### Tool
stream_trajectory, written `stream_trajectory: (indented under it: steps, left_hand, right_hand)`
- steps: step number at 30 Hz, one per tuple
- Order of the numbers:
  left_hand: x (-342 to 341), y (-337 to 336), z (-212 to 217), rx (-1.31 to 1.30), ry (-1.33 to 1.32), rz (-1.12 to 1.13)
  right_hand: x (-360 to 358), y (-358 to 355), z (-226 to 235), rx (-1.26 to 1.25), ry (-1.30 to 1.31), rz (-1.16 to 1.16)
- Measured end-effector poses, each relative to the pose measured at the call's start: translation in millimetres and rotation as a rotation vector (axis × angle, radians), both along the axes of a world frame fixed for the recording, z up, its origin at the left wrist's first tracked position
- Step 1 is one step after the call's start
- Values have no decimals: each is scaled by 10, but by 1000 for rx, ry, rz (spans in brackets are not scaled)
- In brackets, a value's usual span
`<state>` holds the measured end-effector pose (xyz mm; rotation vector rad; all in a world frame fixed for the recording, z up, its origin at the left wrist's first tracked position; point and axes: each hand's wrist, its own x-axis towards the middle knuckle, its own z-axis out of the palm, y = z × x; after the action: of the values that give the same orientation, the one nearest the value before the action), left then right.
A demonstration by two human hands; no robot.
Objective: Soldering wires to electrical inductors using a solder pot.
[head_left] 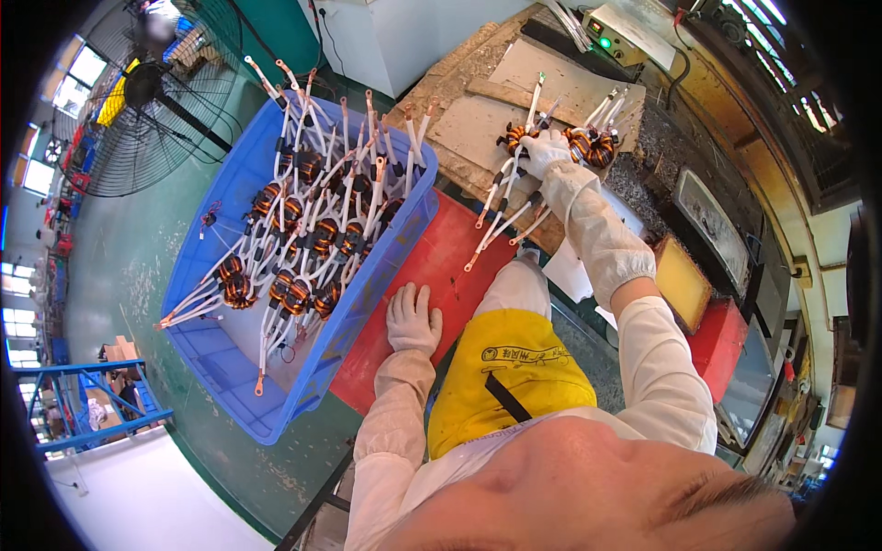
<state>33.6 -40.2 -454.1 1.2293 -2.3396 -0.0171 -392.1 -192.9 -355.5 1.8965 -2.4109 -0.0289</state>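
Note:
My right hand, in a white glove, is closed on a toroidal coil wound with copper wire, over the wooden workbench. White leads with copper lugs hang from this coil past the bench's near edge. Right beside it on the bench lie more copper-wound coils with their leads pointing away. My left hand, also gloved, rests flat with fingers apart on a red board. Left of it, a blue plastic bin holds several such coils, their lugged leads sticking up and outward.
A caged floor fan stands beyond the bin at the far left. On the bench's back sits a control box with a green light. To the right are a yellow-faced block, a red box and a metal-framed tray.

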Motion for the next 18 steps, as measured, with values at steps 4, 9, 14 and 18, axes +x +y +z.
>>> stream_trajectory:
  steps: [4,9,14,18]
  left_hand:
    - [-4,7,2,14,-3,3]
    - [-4,0,4,27,-1,1]
    - [-1,-8,12,44,-7,6]
    - [0,-5,17,38,-20,14]
  right_hand:
    - [35,-42,162,58,-53,-67]
    - [82,-176,359,9,-188,-102]
    - [242,-300,241,-49,-227,-144]
    - [195,-301,184,-21,-318,-129]
